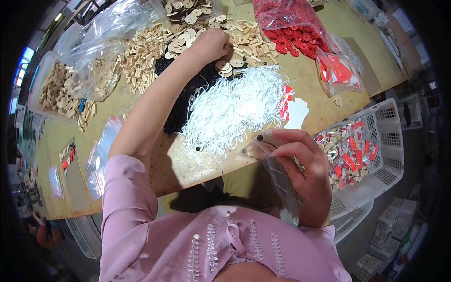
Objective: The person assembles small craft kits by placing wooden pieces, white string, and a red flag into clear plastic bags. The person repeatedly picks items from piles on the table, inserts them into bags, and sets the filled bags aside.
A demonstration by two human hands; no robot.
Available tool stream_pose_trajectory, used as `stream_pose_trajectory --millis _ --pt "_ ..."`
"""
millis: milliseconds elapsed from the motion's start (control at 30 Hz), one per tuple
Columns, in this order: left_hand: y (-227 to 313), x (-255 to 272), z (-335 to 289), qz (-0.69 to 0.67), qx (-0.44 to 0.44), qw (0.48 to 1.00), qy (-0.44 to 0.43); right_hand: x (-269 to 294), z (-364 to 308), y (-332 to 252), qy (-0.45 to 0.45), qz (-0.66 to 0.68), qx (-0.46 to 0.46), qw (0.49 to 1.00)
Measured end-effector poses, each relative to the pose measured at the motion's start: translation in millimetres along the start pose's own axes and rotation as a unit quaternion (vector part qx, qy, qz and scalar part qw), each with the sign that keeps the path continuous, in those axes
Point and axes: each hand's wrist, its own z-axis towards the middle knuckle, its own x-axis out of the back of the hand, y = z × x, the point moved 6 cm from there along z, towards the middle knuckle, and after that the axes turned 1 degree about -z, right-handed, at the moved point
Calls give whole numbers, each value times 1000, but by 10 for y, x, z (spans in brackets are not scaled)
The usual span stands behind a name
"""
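My left hand (215,44) reaches to the far middle of the table, fingers curled down between round wooden discs (187,37) and a heap of short wooden sticks (249,44). Whatever its fingertips hold is hidden. Nearer to me, at the table's front edge, my right hand (305,171) pinches a clear plastic bag (279,176) by its top. A black bead and something pale like a wooden disc show at the bag's mouth. A big tangle of white cords (235,108) lies between the hands, with black beads (174,113) heaped on its left.
Red discs (300,40) spill from a bag at the far right, with a bag of red pieces (338,70) beside it. A white basket (390,155) of filled bags stands right. On the left are a tub of wooden blocks (58,87) and flat plastic bags (101,157).
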Motion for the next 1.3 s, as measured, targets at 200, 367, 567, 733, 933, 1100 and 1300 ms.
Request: stream_pose_trajectory --millis 200,367,567,733,933,1100,1300 --pt "-17 64 54 -61 2 994 -87 21 39 -81 2 -7 -9 1000" --pt "57 258 -89 -200 65 976 -49 86 73 -131 28 36 -25 999" --pt "974 1140 -766 -580 22 813 -48 49 279 -82 -29 -42 77 996" --pt "1425 1330 -1342 -585 6 809 -63 -74 336 -237 -40 -39 96 994" --pt "1449 1518 -1754 -608 3 790 75 -202 284 -431 -65 -9 105 992" --pt "1374 1593 -1987 -367 -132 913 122 -265 302 -531 -70 -5 147 987" --pt "1367 1480 -2106 -398 -134 902 100 -273 350 -535 -71 10 111 991"
